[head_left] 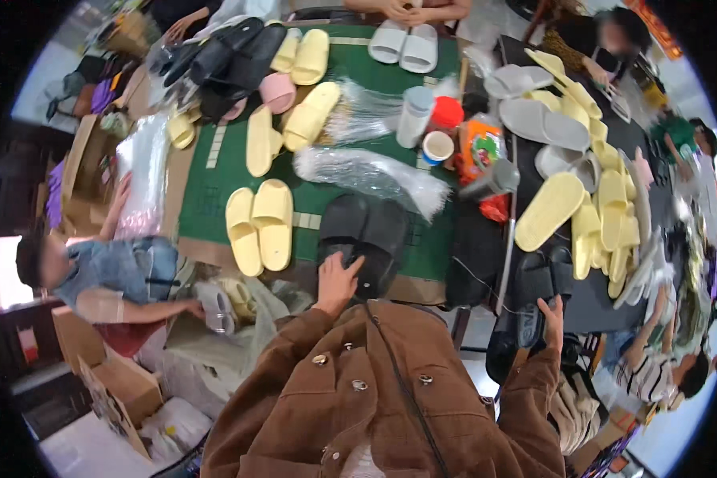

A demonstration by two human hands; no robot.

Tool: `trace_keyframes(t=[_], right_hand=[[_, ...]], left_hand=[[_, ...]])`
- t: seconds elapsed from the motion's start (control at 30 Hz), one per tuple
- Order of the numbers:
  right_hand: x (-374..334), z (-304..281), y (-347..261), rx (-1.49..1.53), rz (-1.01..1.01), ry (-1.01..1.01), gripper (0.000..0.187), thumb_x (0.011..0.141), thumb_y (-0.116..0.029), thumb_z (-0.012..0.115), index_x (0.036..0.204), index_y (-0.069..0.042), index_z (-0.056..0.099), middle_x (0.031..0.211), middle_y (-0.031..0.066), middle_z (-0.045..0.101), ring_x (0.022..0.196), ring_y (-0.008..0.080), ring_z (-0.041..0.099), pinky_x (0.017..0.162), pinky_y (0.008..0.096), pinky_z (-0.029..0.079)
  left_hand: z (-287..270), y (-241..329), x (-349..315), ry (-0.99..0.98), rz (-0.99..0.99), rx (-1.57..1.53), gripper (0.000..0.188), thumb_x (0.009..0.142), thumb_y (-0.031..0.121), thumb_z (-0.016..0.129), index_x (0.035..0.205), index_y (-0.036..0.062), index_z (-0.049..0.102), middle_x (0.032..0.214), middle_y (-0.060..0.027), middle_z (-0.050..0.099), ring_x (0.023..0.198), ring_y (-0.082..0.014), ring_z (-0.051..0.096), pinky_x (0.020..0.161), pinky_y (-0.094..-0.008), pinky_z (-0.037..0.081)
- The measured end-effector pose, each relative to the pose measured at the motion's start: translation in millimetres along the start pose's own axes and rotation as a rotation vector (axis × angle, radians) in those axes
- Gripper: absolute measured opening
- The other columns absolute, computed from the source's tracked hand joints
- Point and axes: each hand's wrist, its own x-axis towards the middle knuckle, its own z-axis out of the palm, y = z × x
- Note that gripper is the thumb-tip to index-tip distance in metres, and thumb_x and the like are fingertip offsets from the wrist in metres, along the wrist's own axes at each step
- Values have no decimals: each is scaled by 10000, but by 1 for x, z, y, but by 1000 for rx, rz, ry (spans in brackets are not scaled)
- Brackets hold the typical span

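A pair of black slippers lies side by side at the near edge of the green-topped table, toes pointing away. My left hand is at the heel end of the left one, thumb and fingers around its edge. On the dark table to the right, another pair of black slippers sits at the near edge. My right hand grips the heel of the right slipper there; part of the grip is hidden. Yellow slippers stand left of my left hand. Clear plastic bags lie beyond the black pair.
Piled black slippers, a tumbler, a paper cup and an orange packet crowd the green table. Yellow slippers and grey slippers cover the right table. At left, a seated person handles slippers; others surround the tables.
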Motion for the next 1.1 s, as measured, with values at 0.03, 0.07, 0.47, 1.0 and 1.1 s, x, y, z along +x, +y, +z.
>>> trace_keyframes(t=[0.03,0.07,0.47,1.0,1.1], right_hand=[[3,-1,-2,38,36,-68,799,789,-223,693,1394,48,247,1433,171,292,1298,284,330,1028,354,310],[6,-1,-4,76,75,-136,771,786,-209,685,1377,63,272,1415,161,322,1281,286,351,1026,347,307],[50,5,40,-500,-392,263,436,744,5,514,1179,31,492,1106,248,529,1032,436,471,891,441,373],[-83,65,-43,-209,-546,306,482,644,102,456,1119,57,530,1071,218,533,963,374,519,851,353,419],[-91,107,-84,-450,-636,271,234,640,50,495,870,78,521,921,233,518,869,403,501,786,429,422]], left_hand=[[6,-4,0,16,28,60,590,730,154,677,1286,194,483,1225,-223,416,1133,-391,404,907,-481,356],[12,-8,0,28,41,57,607,734,167,680,1300,193,463,1236,-228,410,1135,-391,403,908,-484,356],[0,-53,14,4,-127,188,547,704,115,630,1230,81,484,1251,-140,475,1055,-310,486,826,-449,399],[-55,-229,24,70,-524,245,446,794,84,512,1235,132,552,1370,-140,416,1113,-397,473,900,-475,434],[-67,-249,30,-16,-646,146,459,836,149,509,1295,129,501,1425,-149,341,1236,-421,372,988,-473,370]])
